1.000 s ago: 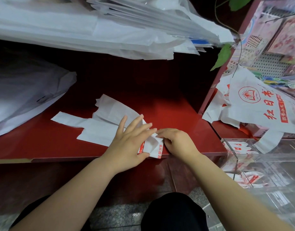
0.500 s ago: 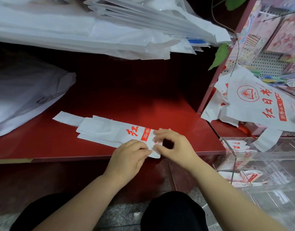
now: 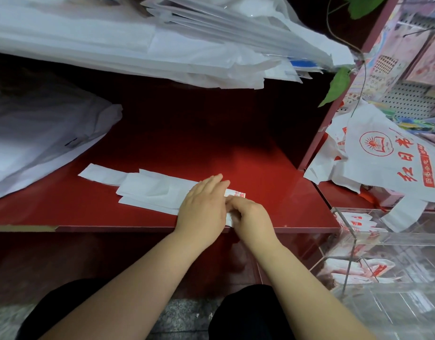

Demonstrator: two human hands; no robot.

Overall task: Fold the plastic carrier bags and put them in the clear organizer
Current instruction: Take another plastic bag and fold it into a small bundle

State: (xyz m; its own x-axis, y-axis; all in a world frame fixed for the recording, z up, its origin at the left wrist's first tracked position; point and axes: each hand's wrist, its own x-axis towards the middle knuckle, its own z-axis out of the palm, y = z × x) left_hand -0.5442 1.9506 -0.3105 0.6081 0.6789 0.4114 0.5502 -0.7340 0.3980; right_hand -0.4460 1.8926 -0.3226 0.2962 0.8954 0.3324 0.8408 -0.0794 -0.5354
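Observation:
A white carrier bag [image 3: 147, 190], folded into a long narrow strip, lies on the red shelf [image 3: 273, 182] with its handles pointing left. My left hand [image 3: 203, 204] lies flat on the strip's right part, fingers together. My right hand [image 3: 250, 214] pinches the strip's right end at the shelf's front edge; a bit of red print shows above it. The clear organizer [image 3: 388, 256] stands at lower right and holds several folded bags with red print. A loose heap of unfolded printed bags [image 3: 383, 158] lies above it on the right shelf.
A thick stack of white sheets [image 3: 138, 40] overhangs the shelf from above. A bundle of white bags [image 3: 39, 143] rests at the left. Green leaves [image 3: 338, 87] and a pegboard with goods [image 3: 408, 69] are at the upper right. My dark-clothed knees show below.
The bag went from a wider, half-open shape to a narrow strip. My left hand went from a fist at the front edge to lying flat on the strip; my right hand closed on its right end.

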